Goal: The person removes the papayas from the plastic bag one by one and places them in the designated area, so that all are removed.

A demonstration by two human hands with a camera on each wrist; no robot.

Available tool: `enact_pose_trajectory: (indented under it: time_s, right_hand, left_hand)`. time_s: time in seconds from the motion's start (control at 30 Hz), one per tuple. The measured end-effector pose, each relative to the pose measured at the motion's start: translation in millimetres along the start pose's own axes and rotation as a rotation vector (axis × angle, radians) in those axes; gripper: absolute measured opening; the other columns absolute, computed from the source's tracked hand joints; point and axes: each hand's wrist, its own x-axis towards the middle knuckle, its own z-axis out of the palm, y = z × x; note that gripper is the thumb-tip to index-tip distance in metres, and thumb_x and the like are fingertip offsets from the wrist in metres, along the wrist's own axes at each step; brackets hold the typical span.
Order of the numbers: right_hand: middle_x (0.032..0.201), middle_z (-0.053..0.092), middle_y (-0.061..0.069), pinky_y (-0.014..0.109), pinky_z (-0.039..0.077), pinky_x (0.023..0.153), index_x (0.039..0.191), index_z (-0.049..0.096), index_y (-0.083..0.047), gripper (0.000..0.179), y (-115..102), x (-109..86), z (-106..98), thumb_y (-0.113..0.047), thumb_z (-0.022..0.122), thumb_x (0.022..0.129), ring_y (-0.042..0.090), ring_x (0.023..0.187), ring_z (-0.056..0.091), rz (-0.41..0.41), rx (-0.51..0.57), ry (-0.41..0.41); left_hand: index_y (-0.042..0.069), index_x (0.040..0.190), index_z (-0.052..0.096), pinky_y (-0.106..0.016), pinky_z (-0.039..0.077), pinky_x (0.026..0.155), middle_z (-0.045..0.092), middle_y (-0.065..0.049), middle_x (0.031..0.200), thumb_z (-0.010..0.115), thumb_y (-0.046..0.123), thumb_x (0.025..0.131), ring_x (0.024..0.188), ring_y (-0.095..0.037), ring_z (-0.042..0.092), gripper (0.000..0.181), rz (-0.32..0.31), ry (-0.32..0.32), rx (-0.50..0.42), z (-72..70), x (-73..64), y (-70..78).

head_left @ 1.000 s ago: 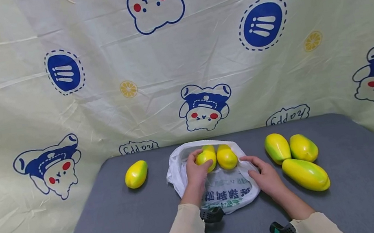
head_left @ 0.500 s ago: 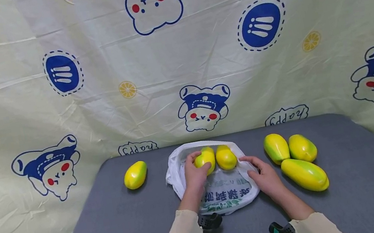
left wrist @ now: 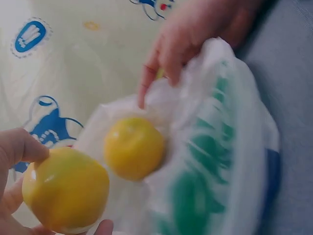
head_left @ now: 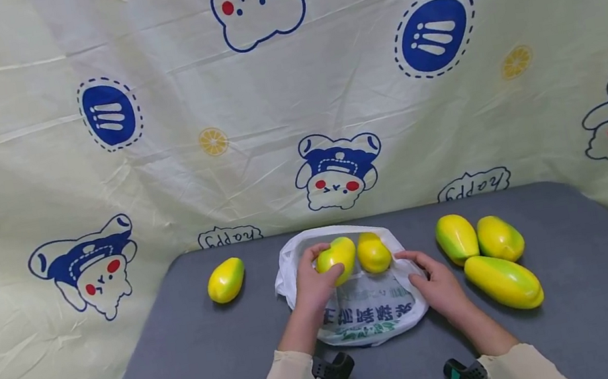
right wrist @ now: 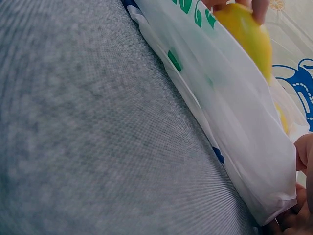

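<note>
A white plastic bag [head_left: 368, 303] with printed lettering and green leaves lies on the grey table, its mouth spread wide. My left hand [head_left: 313, 285] grips a yellow-green papaya [head_left: 339, 260] at the bag's mouth, thumb on the near side; in the left wrist view this papaya [left wrist: 66, 191] stands apart from the other one. That second papaya [head_left: 374, 253] rests inside the bag. My right hand [head_left: 439, 284] pinches the bag's right rim, also visible in the right wrist view, where the fingers [right wrist: 303, 152] are partly cut off by the frame edge.
To the right of the bag, several papayas sit close together: one at the back [head_left: 457, 239], one beside it [head_left: 501, 238] and a longer papaya [head_left: 503, 281] in front. Another papaya [head_left: 227, 280] lies alone at left. A printed cloth [head_left: 208, 192] hangs behind the table.
My left hand has drawn its papaya slightly left and toward me, widening the gap to the other papaya in the bag. The right hand stays on the rim.
</note>
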Motion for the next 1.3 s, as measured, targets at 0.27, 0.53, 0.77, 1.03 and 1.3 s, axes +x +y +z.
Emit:
enact_pose_trajectory:
  time_s: [0.27, 0.53, 0.77, 1.03, 1.3]
  right_hand:
    - [0.161, 0.035, 0.014, 0.061, 0.022, 0.121, 0.146, 0.047, -0.018, 0.046, 2, 0.5, -2, -0.010, 0.046, 0.101, 0.037, 0.150, 0.029, -0.004, -0.006, -0.008]
    - [0.160, 0.036, 0.015, 0.060, 0.026, 0.120, 0.145, 0.048, -0.017, 0.046, 1, 0.9, -1, -0.009, 0.046, 0.100, 0.036, 0.146, 0.034, -0.021, 0.015, -0.001]
    - [0.161, 0.035, 0.015, 0.060, 0.025, 0.120, 0.145, 0.048, -0.017, 0.046, 2, 0.3, -2, -0.008, 0.046, 0.100, 0.036, 0.147, 0.032, -0.016, 0.025, -0.006]
    - [0.162, 0.034, 0.014, 0.060, 0.025, 0.121, 0.145, 0.048, -0.018, 0.046, 1, -0.4, -2, -0.009, 0.046, 0.100, 0.036, 0.148, 0.032, -0.005, 0.021, -0.010]
    - [0.162, 0.033, 0.013, 0.061, 0.023, 0.121, 0.146, 0.048, -0.018, 0.046, 0, -0.8, -2, -0.009, 0.046, 0.100, 0.037, 0.150, 0.028, 0.003, 0.017, -0.014]
  left_hand:
    - [0.019, 0.131, 0.056, -0.036, 0.054, 0.091, 0.046, -0.008, 0.146, 0.070, 0.013, 0.089, 0.114, -0.029, 0.053, 0.045, 0.014, -0.056, -0.066, -9.6, -10.3, 25.6]
    - [0.023, 0.134, 0.053, -0.040, 0.054, 0.096, 0.047, -0.006, 0.143, 0.068, 0.013, 0.090, 0.118, -0.030, 0.052, 0.048, 0.118, -0.014, -0.022, -31.0, -13.5, 42.0]
    - [0.024, 0.136, 0.052, -0.048, 0.048, 0.107, 0.048, -0.005, 0.144, 0.067, 0.013, 0.091, 0.124, -0.030, 0.049, 0.049, 0.109, 0.082, -0.009, -61.2, -4.1, 35.4]
    - [0.021, 0.139, 0.050, -0.050, 0.044, 0.109, 0.040, -0.005, 0.151, 0.064, 0.011, 0.093, 0.128, -0.031, 0.044, 0.049, 0.087, 0.163, -0.015, -80.8, 4.3, 25.4]
    - [0.021, 0.143, 0.048, -0.051, 0.045, 0.109, 0.039, -0.005, 0.154, 0.062, 0.012, 0.096, 0.130, -0.032, 0.042, 0.050, 0.015, 0.243, -0.051, -92.6, 11.2, 14.0]
